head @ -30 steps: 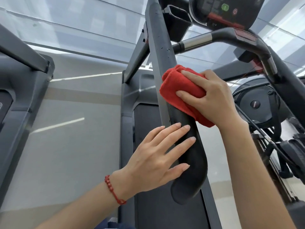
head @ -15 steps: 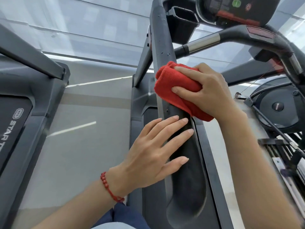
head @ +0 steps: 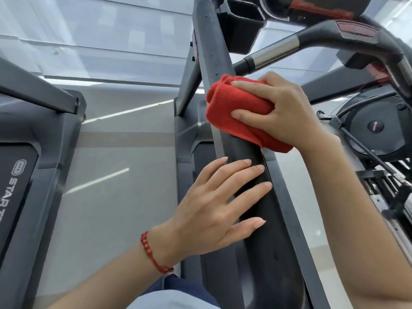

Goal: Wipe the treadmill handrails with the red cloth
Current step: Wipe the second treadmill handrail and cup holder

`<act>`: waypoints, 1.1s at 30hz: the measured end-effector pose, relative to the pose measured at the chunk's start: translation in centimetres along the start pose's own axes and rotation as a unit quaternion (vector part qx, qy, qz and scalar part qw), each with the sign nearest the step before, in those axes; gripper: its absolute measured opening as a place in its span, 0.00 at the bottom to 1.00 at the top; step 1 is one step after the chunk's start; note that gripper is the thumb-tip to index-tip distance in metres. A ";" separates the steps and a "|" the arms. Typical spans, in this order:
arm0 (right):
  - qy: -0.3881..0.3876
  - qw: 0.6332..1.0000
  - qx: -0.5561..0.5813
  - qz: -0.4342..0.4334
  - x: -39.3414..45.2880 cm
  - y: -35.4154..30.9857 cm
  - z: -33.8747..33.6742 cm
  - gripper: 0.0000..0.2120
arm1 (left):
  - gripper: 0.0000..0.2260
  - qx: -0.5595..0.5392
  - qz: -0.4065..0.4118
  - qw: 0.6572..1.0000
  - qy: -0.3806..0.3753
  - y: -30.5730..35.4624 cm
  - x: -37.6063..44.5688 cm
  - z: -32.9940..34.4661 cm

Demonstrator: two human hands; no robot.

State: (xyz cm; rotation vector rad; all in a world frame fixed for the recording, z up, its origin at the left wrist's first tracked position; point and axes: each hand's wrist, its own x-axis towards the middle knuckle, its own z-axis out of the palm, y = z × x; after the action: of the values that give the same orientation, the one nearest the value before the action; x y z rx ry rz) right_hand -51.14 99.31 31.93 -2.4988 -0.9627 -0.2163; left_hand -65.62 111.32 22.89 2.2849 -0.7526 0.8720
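Head view: our right hand [head: 283,110] clasps the bunched red cloth [head: 236,114], pressing it onto the dark handrail [head: 256,197]. Just below those fingers, our left hand [head: 214,210] lies flat, fingers spread, on the same rail, grasping nothing.

Cloth [head: 236,112] on handrail [head: 263,219], under right hand [head: 283,112]; left hand [head: 214,208] nearer.

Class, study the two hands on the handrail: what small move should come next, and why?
Probably slide the red cloth up the handrail towards the console. The right hand presses it against the rail, specks show above it, and the left hand lies flat just below, steadying.
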 end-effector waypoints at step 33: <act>0.016 0.991 -0.089 0.103 9.5 1.7 2.0 0.24 | 0.18 -0.043 0.025 0.999 -0.019 -10.2 4.9 0.6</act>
State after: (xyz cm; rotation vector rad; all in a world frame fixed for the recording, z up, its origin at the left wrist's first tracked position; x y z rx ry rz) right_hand -42.96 104.87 32.40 -2.7263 -0.6928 -0.2867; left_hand -55.49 116.36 22.85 2.2217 -0.8511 0.8050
